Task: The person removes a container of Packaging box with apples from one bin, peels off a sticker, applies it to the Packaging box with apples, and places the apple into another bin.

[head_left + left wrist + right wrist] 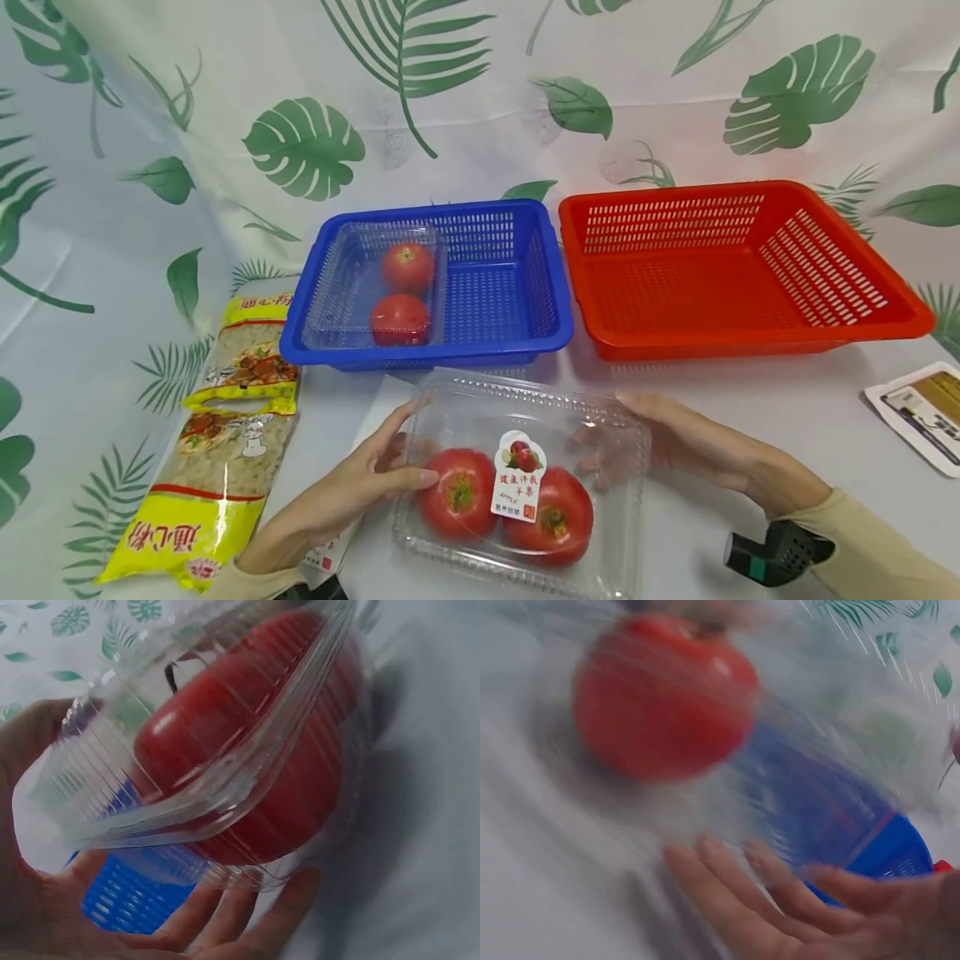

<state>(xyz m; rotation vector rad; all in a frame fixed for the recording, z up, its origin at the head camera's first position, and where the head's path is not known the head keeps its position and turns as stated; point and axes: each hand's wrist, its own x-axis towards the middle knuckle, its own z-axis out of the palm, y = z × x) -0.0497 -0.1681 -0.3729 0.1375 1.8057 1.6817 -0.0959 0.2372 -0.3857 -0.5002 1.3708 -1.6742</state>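
Note:
A clear plastic fruit box (617, 508) with a closed lid tilts in front of me. Two red apples (450, 508) lie inside it, and a white label (516, 487) with fruit printed on it is on the lid. My left hand (367, 471) grips the box's left side, thumb over the lid and fingers underneath, as the left wrist view shows. At the far right corner my right hand (693, 442) holds the box, its fingers (735, 915) reaching below. That wrist view is blurred, with one apple (664, 701) showing through the plastic.
Behind the box stands a blue basket (551, 325) with another clear box (337, 292) of two apples. A red basket (675, 340) is to its right. Yellow food bags (225, 475) lie at left, a white-edged package (918, 417) at far right. White paper (386, 396) lies under my left arm.

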